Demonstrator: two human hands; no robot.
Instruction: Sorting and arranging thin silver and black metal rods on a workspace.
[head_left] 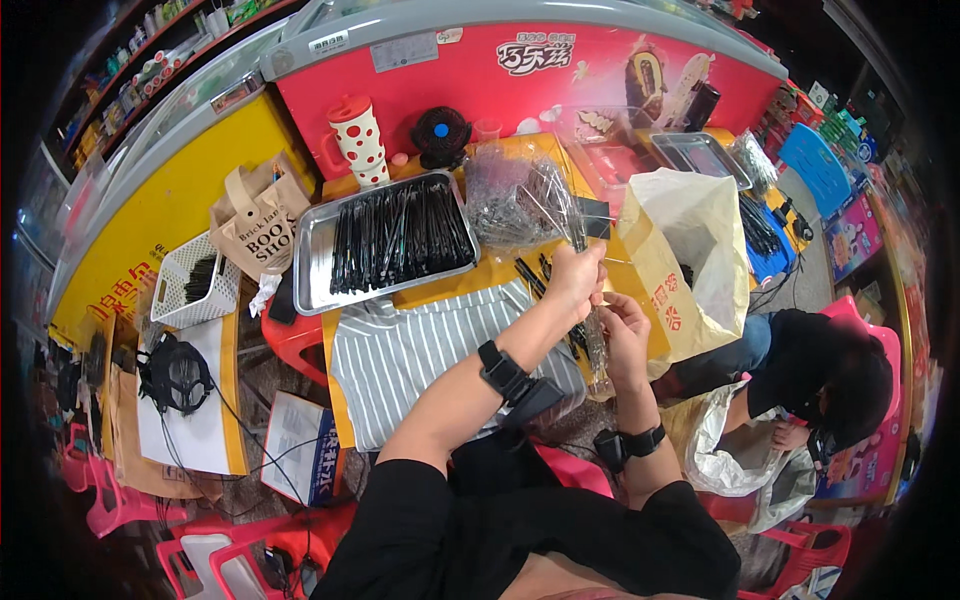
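Note:
In front of me I hold a bundle of thin, clear, glinting sticks above the table. My left hand is wrapped round its middle, and the upper ends fan out beyond the fist. Below it, my right hand is closed, thumb and fingers pinching the bundle's side. Their exact kind is too fine to make out. Behind the bundle lies a heap of similar clear pieces in plastic. Several black sticks lie next to my left hand, partly hidden. Under my forearm spreads a grey striped cloth.
A metal tray of black sticks is at the left, with a dotted tumbler and small fan behind. An open paper bag stands right of my hands. Another person sits at the right by a white sack.

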